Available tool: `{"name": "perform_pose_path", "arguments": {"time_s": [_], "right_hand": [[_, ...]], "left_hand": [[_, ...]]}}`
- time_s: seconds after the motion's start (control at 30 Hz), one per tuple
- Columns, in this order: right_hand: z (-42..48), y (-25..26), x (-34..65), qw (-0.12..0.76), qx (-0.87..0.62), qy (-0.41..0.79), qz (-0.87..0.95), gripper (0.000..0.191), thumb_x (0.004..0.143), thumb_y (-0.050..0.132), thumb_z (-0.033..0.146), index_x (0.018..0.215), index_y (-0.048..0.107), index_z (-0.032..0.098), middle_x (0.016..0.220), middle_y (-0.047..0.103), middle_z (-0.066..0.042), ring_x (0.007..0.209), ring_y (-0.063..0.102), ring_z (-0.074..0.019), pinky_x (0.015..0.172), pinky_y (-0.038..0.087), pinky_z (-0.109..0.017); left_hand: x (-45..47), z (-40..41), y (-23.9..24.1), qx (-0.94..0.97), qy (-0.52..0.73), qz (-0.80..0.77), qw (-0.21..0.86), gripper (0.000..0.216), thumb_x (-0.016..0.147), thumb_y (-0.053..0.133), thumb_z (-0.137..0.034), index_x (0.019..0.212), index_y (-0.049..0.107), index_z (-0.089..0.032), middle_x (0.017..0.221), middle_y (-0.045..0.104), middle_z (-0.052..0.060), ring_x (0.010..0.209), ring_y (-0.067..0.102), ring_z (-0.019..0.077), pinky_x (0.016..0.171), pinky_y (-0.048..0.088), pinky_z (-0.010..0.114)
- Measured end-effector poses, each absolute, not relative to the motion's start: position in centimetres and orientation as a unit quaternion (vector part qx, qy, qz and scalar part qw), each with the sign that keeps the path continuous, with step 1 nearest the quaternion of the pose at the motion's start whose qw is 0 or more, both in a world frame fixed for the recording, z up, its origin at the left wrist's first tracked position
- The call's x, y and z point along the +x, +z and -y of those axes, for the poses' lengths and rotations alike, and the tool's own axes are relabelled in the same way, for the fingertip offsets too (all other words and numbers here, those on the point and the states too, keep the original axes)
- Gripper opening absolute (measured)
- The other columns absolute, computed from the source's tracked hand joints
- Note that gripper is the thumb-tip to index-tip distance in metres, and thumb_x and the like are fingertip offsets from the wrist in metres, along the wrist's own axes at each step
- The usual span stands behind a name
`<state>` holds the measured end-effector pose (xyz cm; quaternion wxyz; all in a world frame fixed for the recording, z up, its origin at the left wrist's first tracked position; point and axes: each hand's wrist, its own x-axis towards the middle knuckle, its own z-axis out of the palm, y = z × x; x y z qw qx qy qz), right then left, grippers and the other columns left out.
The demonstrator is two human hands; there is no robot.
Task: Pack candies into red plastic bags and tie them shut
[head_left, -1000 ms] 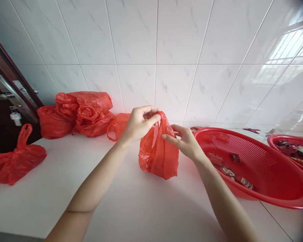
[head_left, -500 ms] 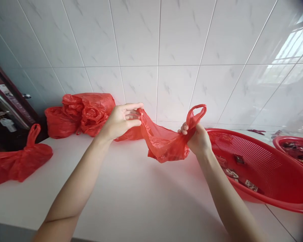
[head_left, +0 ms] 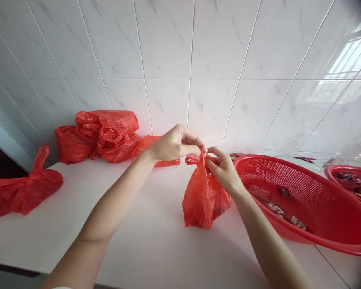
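A small red plastic bag hangs just above the white counter, its bottom touching or nearly touching the surface. My left hand pinches the bag's top from the left. My right hand pinches the same gathered top from the right, and the fingertips of both hands meet there. Both hands are closed on the bag's handles. What is inside the bag is hidden.
A large red perforated basin with several small dark packets sits to the right, and a second red basin lies beyond it. Filled red bags are piled against the tiled wall; another tied bag lies at the far left.
Half a second ago my hands held the bag stretched wide by its two handles. They have now come together at the middle, gathering the handles, and the bag hangs narrow and upright.
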<state>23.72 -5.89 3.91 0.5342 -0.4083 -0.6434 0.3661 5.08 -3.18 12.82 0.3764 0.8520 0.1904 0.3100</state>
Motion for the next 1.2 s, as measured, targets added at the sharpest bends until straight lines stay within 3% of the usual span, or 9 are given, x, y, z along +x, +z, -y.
{"name": "perform_pose_path", "arguments": {"time_s": [0.2,0.33,0.43,0.53,0.67,0.77,0.9,1.1,1.2], "right_hand": [[6.6,5.0,24.4,0.469,-0.317,0.556,0.609,0.008,0.082,0.056,0.024,0.078,0.057,0.017,0.056,0.033,0.008,0.046,0.020,-0.0049,0.044,0.015,-0.021],[6.2,5.1,24.8,0.446,-0.264,0.615,0.595,0.023,0.087,0.048,0.032,0.078,0.060,0.015,0.055,0.042,0.004,0.046,0.022,-0.0067,0.044,0.012,-0.024],[6.2,5.1,24.7,0.440,-0.273,0.590,0.620,0.029,0.090,0.055,0.039,0.077,0.061,0.015,0.053,0.043,0.004,0.045,0.021,-0.0055,0.045,0.012,-0.025],[6.2,5.0,24.6,0.453,-0.303,0.565,0.619,0.030,0.090,0.061,0.042,0.076,0.061,0.015,0.053,0.045,0.005,0.044,0.022,-0.0046,0.045,0.014,-0.025],[5.8,4.8,24.6,0.487,-0.321,0.556,0.592,0.035,0.093,0.057,0.045,0.074,0.061,0.016,0.056,0.054,0.001,0.043,0.028,-0.0053,0.046,0.019,-0.025],[5.7,4.8,24.7,0.498,-0.337,0.533,0.595,0.039,0.093,0.055,0.048,0.070,0.058,0.016,0.058,0.058,-0.001,0.042,0.031,-0.0059,0.046,0.023,-0.025],[5.6,4.6,24.7,0.499,-0.357,0.509,0.604,0.040,0.093,0.055,0.049,0.070,0.059,0.017,0.058,0.059,-0.001,0.043,0.033,-0.0069,0.046,0.026,-0.026],[5.2,4.3,24.8,0.523,-0.352,0.502,0.592,0.039,0.090,0.058,0.051,0.071,0.060,0.018,0.062,0.061,-0.002,0.044,0.035,-0.0076,0.047,0.031,-0.027],[5.1,4.2,24.9,0.533,-0.355,0.503,0.581,0.040,0.087,0.061,0.053,0.068,0.058,0.018,0.059,0.059,-0.001,0.043,0.034,-0.0075,0.046,0.029,-0.027]], "left_hand": [[6.9,0.8,11.7,0.836,0.324,-0.256,0.362,0.018,0.073,0.057,-0.012,0.070,0.074,-0.015,0.071,0.070,0.003,0.072,0.063,0.0136,0.071,0.050,0.025],[7.2,0.0,11.0,0.808,0.326,-0.286,0.398,0.017,0.072,0.056,-0.013,0.067,0.072,-0.014,0.067,0.068,0.003,0.068,0.060,0.0125,0.068,0.049,0.025],[7.4,-0.1,10.5,0.785,0.338,-0.287,0.432,0.014,0.074,0.058,-0.014,0.070,0.072,-0.013,0.071,0.069,0.004,0.069,0.061,0.0124,0.069,0.049,0.025],[7.3,0.1,9.9,0.756,0.378,-0.286,0.451,0.014,0.078,0.064,-0.020,0.086,0.072,-0.014,0.084,0.071,0.005,0.076,0.063,0.0135,0.073,0.050,0.027],[6.3,1.0,8.8,0.734,0.415,-0.278,0.459,0.034,0.084,0.067,-0.041,0.106,0.068,-0.015,0.096,0.070,0.008,0.088,0.065,0.0170,0.083,0.050,0.032],[5.6,1.9,7.5,0.734,0.399,-0.291,0.466,0.047,0.082,0.070,-0.047,0.116,0.062,-0.016,0.103,0.068,0.010,0.094,0.065,0.0202,0.086,0.050,0.036],[5.3,2.7,6.2,0.748,0.374,-0.272,0.476,0.050,0.081,0.071,-0.043,0.123,0.059,-0.019,0.114,0.065,0.011,0.106,0.063,0.0231,0.094,0.048,0.040],[5.1,1.9,5.0,0.818,0.280,-0.261,0.430,0.049,0.071,0.079,-0.025,0.118,0.065,-0.024,0.119,0.067,0.008,0.114,0.061,0.0252,0.103,0.043,0.044],[4.8,1.0,4.1,0.800,0.256,-0.262,0.475,0.037,0.074,0.077,-0.026,0.110,0.070,-0.021,0.114,0.070,0.009,0.110,0.063,0.0259,0.100,0.046,0.043]]}}
